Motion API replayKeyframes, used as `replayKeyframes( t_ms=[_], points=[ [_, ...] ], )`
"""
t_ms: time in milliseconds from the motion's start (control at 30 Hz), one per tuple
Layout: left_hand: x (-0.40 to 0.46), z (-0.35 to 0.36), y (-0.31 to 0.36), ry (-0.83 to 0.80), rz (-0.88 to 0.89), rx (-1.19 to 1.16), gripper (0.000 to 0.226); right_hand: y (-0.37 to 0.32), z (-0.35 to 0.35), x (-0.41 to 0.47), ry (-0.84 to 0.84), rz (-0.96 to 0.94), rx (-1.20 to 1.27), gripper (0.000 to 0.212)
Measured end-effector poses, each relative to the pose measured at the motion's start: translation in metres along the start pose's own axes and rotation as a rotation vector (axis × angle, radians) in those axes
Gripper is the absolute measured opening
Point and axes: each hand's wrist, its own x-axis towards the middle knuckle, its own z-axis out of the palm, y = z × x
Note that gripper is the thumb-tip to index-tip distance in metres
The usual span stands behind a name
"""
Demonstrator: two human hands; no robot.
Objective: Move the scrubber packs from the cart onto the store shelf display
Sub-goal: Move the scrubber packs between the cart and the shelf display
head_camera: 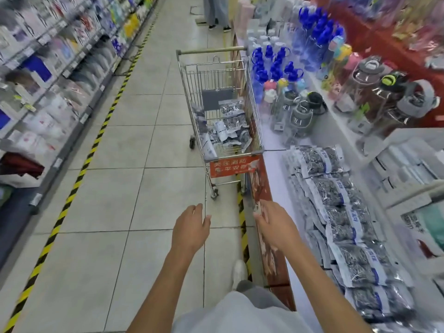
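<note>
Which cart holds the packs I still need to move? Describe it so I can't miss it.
Look down the tiled aisle to the shelf display on the right. Parked against its edge stands a wire cart, with scrubber packs heaped inside. It is the only cart in view, and a red sign hangs on its near end.

I see the cart [219,111], a wire shopping trolley with a red sign on its near end, parked in the aisle flush against the left edge of the shelf display [276,169]. Loose scrubber packs in the cart [228,128], clear bags of grey steel wool with white-blue labels, lie jumbled on the basket floor. Same packs on the display [346,224] lie flat in overlapping rows along the white shelf top, running from near the cart's end toward me.
</note>
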Motion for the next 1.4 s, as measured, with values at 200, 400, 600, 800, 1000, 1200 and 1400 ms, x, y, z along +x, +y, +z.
replayKeyframes(
  t_ms=[200,400,600,800,1000,1200,1400],
  points=[
    [0.118,-0.007,0.015,0.018,0.004,0.012,0.045,0.011,-0.001,0.107,-0.058,0.022,0.028,0.052],
    [0.238,-0.025,0.040,0.014,-0.046,-0.011,0.043,0.019,-0.012,0.223,-0.180,0.066,0.037,0.042],
    [0.324,-0.019,0.039,-0.055,-0.131,-0.057,0.039,0.011,-0.026,0.342,-0.264,0.042,0.008,0.040],
    [0.423,-0.011,0.021,-0.136,-0.210,-0.087,0.049,-0.009,-0.038,0.474,-0.252,0.035,-0.019,0.059],
    [0.533,-0.006,0.000,-0.251,-0.265,-0.158,0.052,-0.027,-0.042,0.597,-0.204,0.120,0.029,0.046],
    [0.642,0.008,-0.011,-0.307,-0.388,-0.267,0.056,-0.022,-0.027,0.710,-0.243,0.322,0.217,0.045],
    [0.745,0.072,-0.032,-0.385,-0.529,-0.384,0.059,0.025,0.025,0.830,-0.264,0.622,0.458,0.060]
  ],
)
